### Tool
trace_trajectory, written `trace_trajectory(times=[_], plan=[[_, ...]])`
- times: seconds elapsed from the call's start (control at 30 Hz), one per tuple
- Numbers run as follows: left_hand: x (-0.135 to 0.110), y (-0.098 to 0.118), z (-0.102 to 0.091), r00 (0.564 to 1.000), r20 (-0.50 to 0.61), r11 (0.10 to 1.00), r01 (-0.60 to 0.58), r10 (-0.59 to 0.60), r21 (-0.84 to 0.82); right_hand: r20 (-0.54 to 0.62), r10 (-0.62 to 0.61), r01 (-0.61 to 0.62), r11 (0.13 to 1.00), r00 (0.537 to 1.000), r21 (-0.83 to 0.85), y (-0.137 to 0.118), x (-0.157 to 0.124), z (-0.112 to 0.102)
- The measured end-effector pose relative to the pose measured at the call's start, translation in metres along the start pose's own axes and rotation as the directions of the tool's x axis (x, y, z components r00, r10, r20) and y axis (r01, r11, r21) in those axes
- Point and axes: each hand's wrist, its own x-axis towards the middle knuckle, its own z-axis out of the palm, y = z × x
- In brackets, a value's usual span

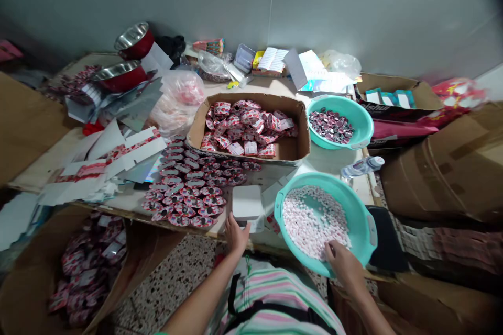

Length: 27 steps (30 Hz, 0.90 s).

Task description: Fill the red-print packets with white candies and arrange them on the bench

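Many pale pieces [302, 214]: heaped in a rough ring inside the near bowl, with a bare patch toward the middle.
Near bowl [365, 243]: turquoise, at the near right of the table [275, 85], partly over its edge.
Right hand [345, 264]: over the near rim of that bowl, loosely curled, fingertips down at the pale pieces; cannot tell whether any are pinched.
Left hand [237, 235]: at the near edge of the table, thumb and fingers spread apart, touching or just beside the near left corner of the white box; cannot tell whether gripping it.
White box [247, 201]: left of the near bowl, right of the patterned packs.
Patterned packs [192, 201]: lined up in close rows, left of the white box.
Cardboard box [288, 151]: far of the white box, filled with similar packs.
Far bowl [363, 123]: turquoise, right of the cardboard box, holding dark round pieces [330, 125].
Bottle [360, 166]: lying between both bowls, toward the right edge.
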Motion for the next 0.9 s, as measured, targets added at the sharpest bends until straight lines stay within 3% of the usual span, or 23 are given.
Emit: trace_trajectory(times=[0.17, 0.4, 0.63, 0.9], plan=[[-0.006, 0.011, 0.013, 0.992, -0.01, 0.991, -0.125, 0.124, -0.055, 0.012, 0.069, -0.069, 0.998, 0.998, 0.007, -0.001, 0.0, -0.004], [-0.003, 0.016, 0.015, 0.99, 0.029, 0.986, -0.133, 0.137, -0.102, 0.059, 0.074, -0.075, 0.997, 0.995, 0.009, 0.007, 0.001, -0.003], [0.003, 0.001, 0.006, 0.962, 0.227, 0.972, -0.107, 0.155, -0.207, 0.111, 0.191, -0.193, 0.981, 0.975, 0.005, 0.012, 0.008, -0.003], [0.017, -0.012, -0.011, 0.86, 0.459, 0.936, -0.058, 0.223, -0.346, 0.164, 0.241, -0.246, 0.969, 0.957, 0.008, 0.002, -0.005, -0.007]])
